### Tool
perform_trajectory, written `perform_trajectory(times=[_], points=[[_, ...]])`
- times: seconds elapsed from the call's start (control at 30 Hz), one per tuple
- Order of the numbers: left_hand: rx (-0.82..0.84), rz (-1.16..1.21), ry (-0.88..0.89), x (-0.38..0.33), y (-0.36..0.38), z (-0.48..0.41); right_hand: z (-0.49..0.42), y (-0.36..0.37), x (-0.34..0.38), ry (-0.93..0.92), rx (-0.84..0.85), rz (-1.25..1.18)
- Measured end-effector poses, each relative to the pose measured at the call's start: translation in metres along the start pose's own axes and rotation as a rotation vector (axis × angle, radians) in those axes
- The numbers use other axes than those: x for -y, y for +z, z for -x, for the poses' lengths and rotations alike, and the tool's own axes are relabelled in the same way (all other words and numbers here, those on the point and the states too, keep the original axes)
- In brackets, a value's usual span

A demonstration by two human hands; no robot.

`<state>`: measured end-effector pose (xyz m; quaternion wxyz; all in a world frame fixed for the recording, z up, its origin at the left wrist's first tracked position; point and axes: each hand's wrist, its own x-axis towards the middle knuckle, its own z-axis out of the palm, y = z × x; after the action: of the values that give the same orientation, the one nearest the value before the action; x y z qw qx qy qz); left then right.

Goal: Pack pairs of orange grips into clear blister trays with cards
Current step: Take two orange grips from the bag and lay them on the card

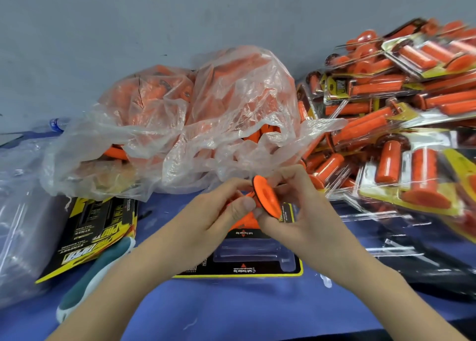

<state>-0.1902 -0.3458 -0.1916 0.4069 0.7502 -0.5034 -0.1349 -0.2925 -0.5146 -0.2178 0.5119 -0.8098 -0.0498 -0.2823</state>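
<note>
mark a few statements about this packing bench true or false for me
1. The left hand and the right hand both hold a flanged orange rubber grip above the clear plastic blister tray. True.
2. The crumpled clear plastic bag is empty. False: it is stuffed with orange grips.
3. The pile of packed blister packs lies on the person's right. True.
4. The table surface is red. False: it is blue.

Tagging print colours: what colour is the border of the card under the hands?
Yellow, around a black card; the head view shows it best, along the near edge.
</note>
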Motion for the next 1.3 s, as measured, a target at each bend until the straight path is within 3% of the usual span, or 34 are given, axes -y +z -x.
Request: perform_trajectory(times=[0.2,0.43,0.77,1.03,1.3], points=[[0.068,-0.17,-0.02,-0.009,-0.01,0.008,0.001,0.0,0.003,0.03,0.165,0.067],[0.118,-0.261,-0.047,-0.005,-0.012,0.012,0.002,-0.002,-0.003,0.188,0.216,-0.031],[0.185,-0.23,-0.009,0.005,-0.011,0.013,0.009,-0.003,0.0,0.088,0.23,0.057],[0.125,-0.324,0.028,0.012,0.002,0.008,0.013,-0.013,-0.005,0.037,0.232,0.173],[0.083,-0.555,0.081,0.026,0.022,0.008,0.014,-0.037,-0.015,0.049,-0.094,0.223]])
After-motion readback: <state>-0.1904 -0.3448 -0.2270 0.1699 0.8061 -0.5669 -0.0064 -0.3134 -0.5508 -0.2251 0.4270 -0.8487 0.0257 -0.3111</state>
